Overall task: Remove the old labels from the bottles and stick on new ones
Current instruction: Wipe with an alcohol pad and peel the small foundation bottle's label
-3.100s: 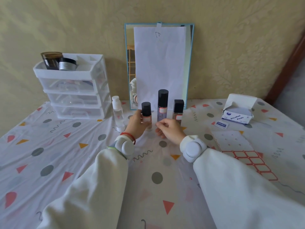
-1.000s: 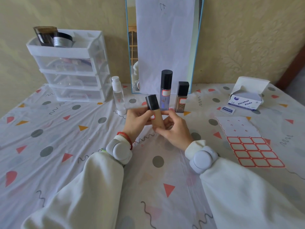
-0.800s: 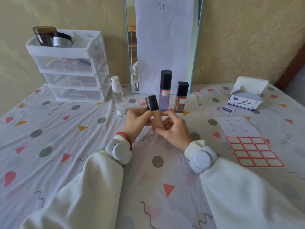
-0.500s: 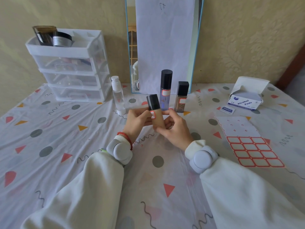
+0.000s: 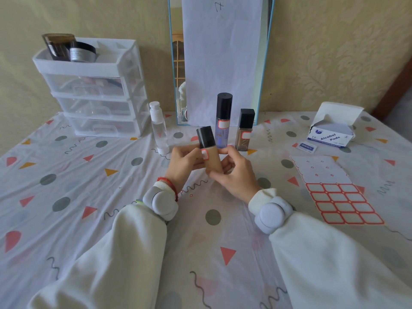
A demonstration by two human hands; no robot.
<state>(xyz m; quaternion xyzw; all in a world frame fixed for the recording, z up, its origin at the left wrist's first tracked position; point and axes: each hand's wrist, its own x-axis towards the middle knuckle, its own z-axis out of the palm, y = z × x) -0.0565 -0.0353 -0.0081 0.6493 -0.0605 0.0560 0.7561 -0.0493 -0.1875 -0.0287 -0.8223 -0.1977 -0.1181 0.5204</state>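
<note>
Both arms in loose white sleeves w/ ribbed cuffs. Left hand and right hand bare. Rounded white wrist device on left, another on right. Red cord bracelet at left wrist.

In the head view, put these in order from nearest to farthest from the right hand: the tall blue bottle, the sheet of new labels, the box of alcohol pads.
1. Tall blue bottle, just behind the right hand.
2. Sheet of new labels, flat on the table to its right.
3. Box of alcohol pads, far right, near the wall.
</note>
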